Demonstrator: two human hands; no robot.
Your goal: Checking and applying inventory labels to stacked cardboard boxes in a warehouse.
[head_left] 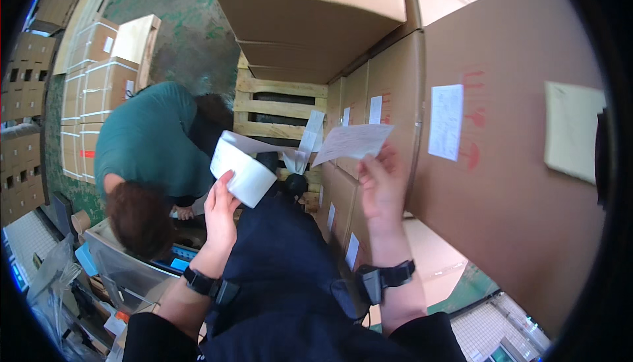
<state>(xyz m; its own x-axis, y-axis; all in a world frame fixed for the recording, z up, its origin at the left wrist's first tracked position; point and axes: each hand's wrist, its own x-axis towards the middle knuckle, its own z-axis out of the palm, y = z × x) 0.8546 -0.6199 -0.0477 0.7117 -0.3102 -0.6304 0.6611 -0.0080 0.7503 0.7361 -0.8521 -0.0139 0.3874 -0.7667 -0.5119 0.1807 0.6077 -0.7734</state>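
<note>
Head view: we have the white label roll [245, 174] in front of us, just above our lap and left of centre. Our left hand [221, 215] grips its lower left side, fingers closed against the roll, though part of that grip is hidden behind it. A loose strip [260, 146] runs rightward from the roll toward a crumpled length [297, 161] above a dark shoe [295, 184]. Our right hand [382, 181] pinches the right end of a printed label [353, 143] between thumb and forefinger, the other fingers loosely curled; whether that label joins the strip, we cannot tell.

Beside the right hand stands a row of brown cartons [399, 91], several bearing white labels, and farther right a large carton [521, 184] with a white sheet [446, 122] and red marks. Beyond our hands lies a slatted pallet [271, 106]; to our left a co-worker in a green top [151, 138] bends low.

We judge the slack strip the weak point: it could fold onto itself or snag on the shoe. With only its end pinched, the label could curl or slip, and a loosened left grip could let the roll unwind.
</note>
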